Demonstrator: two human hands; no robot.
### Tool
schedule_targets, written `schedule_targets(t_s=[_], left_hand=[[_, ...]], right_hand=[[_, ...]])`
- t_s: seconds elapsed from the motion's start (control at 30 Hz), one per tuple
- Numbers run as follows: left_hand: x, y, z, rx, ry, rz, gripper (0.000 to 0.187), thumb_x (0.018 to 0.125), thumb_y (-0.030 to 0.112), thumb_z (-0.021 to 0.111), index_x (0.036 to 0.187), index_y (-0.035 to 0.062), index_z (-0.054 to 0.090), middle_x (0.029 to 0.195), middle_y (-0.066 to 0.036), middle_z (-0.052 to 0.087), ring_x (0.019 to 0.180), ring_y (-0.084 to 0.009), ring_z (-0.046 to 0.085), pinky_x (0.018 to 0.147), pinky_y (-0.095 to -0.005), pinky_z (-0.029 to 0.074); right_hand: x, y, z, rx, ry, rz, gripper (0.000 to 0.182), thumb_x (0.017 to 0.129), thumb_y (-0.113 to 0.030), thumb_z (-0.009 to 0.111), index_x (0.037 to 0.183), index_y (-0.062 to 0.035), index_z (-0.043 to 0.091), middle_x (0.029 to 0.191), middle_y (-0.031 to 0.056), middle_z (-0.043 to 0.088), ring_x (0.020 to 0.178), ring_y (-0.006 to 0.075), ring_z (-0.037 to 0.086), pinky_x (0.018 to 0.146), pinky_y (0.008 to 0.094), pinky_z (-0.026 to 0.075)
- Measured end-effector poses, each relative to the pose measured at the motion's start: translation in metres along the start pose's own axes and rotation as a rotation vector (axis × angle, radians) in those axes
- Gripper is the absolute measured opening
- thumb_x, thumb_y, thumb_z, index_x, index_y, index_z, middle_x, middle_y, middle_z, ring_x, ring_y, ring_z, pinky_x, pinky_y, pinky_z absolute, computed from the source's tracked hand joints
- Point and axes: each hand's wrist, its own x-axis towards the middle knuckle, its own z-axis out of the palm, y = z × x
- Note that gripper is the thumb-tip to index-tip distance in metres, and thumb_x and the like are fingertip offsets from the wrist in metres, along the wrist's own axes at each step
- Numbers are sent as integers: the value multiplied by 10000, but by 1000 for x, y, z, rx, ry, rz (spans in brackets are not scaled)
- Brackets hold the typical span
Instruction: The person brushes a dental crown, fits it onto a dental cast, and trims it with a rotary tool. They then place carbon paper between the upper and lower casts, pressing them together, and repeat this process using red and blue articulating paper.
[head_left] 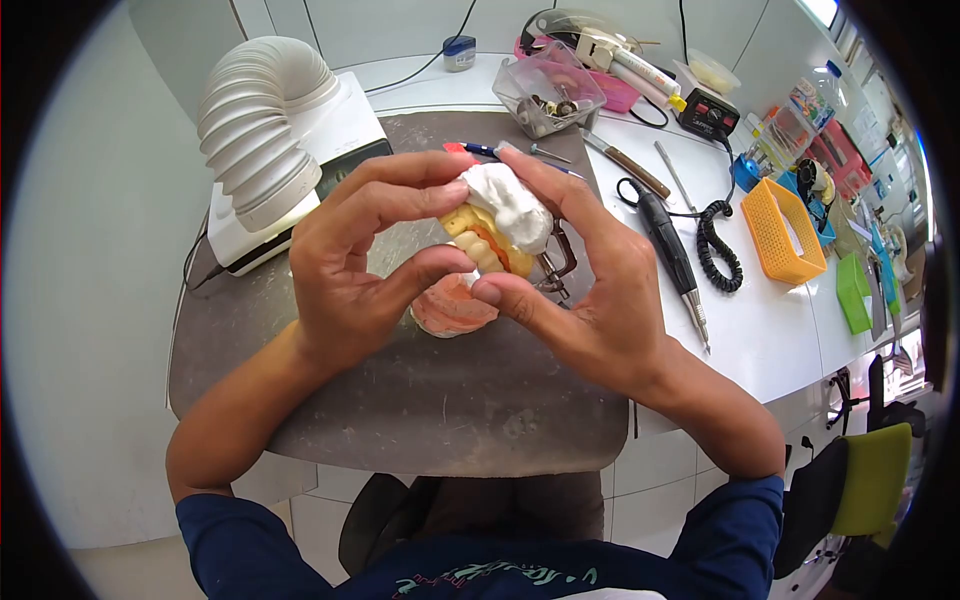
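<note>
Left hand (350, 265): It is curled around the left side of the tooth model (480, 245). The thumb pushes from under and the first finger lies over the top, so the fingers are closed on it.

Right hand (590, 290): It pinches the same model from the other side. The fingertips rest on the white plaster lump (508, 205) and the thumb sits below the teeth.

Tooth model: It is up in the air between both hands, over the middle of the grey work mat (420, 400). It has yellow teeth, a bit of orange, and the white plaster on top. A small metal hinge part (556, 262) sticks out at its right.

Pink piece (452, 308): It shows just under the hands. I cannot tell if it lies on the mat or hangs from the model.

Doing it well: I think both hands should squeeze softly and evenly. Plaster can chip, so thumbs should stay under it for support. Keeping it low over the mat seems safe if it slips.

Nearby: A white ribbed hose (265, 125) sits at the back left. A black hand drill (672, 250) with a curly cord lies to the right. A clear tub of small bits (548, 92) stands behind, well apart from the hands.
</note>
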Motion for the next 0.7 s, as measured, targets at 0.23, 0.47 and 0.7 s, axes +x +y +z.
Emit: schedule_targets(t_s=[0.23, 0.47, 0.7], left_hand=[[6, 6, 1, -186, -4, -130, 332, 859, 109, 757, 1113, 0, 572, 1304, -229, 580, 1263, -293, 555, 1070, -407, 466], [-3, 3, 11, -114, -30, -172, 269, 822, -17, 755, 1043, 7, 604, 1248, -131, 583, 1197, -218, 583, 1053, -367, 495], [-3, 1, 6, 169, -56, 6, 513, 760, 32, 797, 1243, 76, 628, 1212, -115, 591, 1090, -249, 632, 946, -345, 536]], right_hand=[[2, 1, 0, 90, -1, 45, 668, 839, -246, 796, 1369, 30, 497, 1214, 191, 638, 1126, 262, 631, 985, 358, 470], [-6, 5, -3, -118, -50, -43, 576, 817, -99, 758, 1346, -20, 545, 1279, 192, 608, 1174, 320, 606, 997, 384, 465], [-3, 7, -11, -73, -130, -81, 598, 782, -34, 760, 1346, -32, 562, 1344, 184, 579, 1238, 355, 571, 1015, 420, 473]])
